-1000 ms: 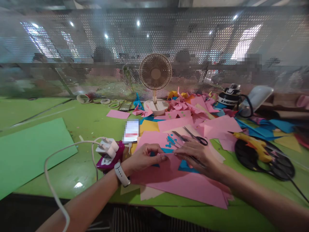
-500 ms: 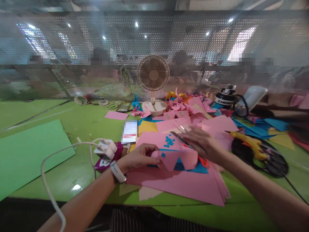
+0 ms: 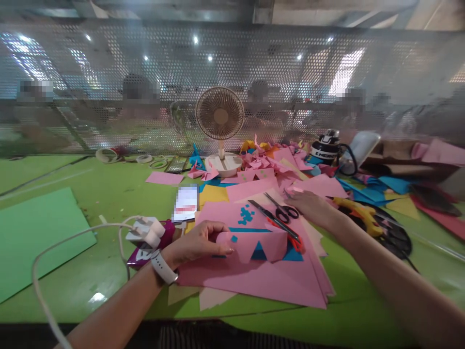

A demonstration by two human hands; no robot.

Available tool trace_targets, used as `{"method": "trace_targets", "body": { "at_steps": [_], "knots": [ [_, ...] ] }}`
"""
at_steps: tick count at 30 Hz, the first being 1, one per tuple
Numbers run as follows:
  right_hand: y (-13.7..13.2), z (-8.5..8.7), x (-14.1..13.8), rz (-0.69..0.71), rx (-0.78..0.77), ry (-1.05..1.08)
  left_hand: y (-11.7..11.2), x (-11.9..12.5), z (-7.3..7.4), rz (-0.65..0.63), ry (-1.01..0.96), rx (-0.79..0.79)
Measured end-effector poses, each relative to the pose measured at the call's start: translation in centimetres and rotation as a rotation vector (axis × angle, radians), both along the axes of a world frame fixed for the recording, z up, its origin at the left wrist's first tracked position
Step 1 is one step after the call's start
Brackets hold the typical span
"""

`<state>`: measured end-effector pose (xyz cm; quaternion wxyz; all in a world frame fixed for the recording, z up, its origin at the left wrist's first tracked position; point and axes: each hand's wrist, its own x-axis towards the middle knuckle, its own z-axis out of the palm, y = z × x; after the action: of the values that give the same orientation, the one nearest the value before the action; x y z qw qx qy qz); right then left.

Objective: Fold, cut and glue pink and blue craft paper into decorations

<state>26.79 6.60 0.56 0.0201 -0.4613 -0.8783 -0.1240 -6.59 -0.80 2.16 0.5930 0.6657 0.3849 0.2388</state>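
My left hand (image 3: pixel 201 242) pinches the left end of a pink paper cutout (image 3: pixel 269 241) with notches along its lower edge. One small blue square (image 3: pixel 234 239) lies on that cutout, near my thumb. Beneath it are a blue sheet (image 3: pixel 292 254) and a stack of pink paper (image 3: pixel 283 286). My right hand (image 3: pixel 307 202) is stretched out over pink paper to the right, fingers extended, with nothing seen in them. Just left of it lie black-handled scissors (image 3: pixel 285 213), a dark cutter-like tool (image 3: pixel 271 216) and something with red handles (image 3: pixel 296 244). Small blue paper squares (image 3: pixel 246 214) are scattered on the pink sheet.
A yellow glue gun (image 3: pixel 358 215) rests on a black spool (image 3: pixel 395 240) at right. A fan (image 3: pixel 220 116), a pile of folded paper (image 3: pixel 269 162) and a bottle (image 3: pixel 325 148) stand behind. A phone (image 3: pixel 186 203), charger plugs with a cable (image 3: pixel 147 230) and a green sheet (image 3: pixel 39 242) lie left.
My right hand has let go of the black-handled scissors, which now lie on the paper, and has moved right and away. My left hand still holds the cutout. The view has shifted slightly.
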Motion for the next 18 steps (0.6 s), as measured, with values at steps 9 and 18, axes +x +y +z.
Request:
{"method": "trace_targets", "body": {
  "at_steps": [9,18],
  "knots": [
    [0.3,2.1,0.8,0.023,-0.020,0.103,-0.1,0.1,0.4,-0.020,0.055,0.037],
    [-4.6,6.0,9.2,-0.632,-0.100,0.131,0.4,-0.2,-0.3,-0.061,0.065,0.146]
  ]
}}
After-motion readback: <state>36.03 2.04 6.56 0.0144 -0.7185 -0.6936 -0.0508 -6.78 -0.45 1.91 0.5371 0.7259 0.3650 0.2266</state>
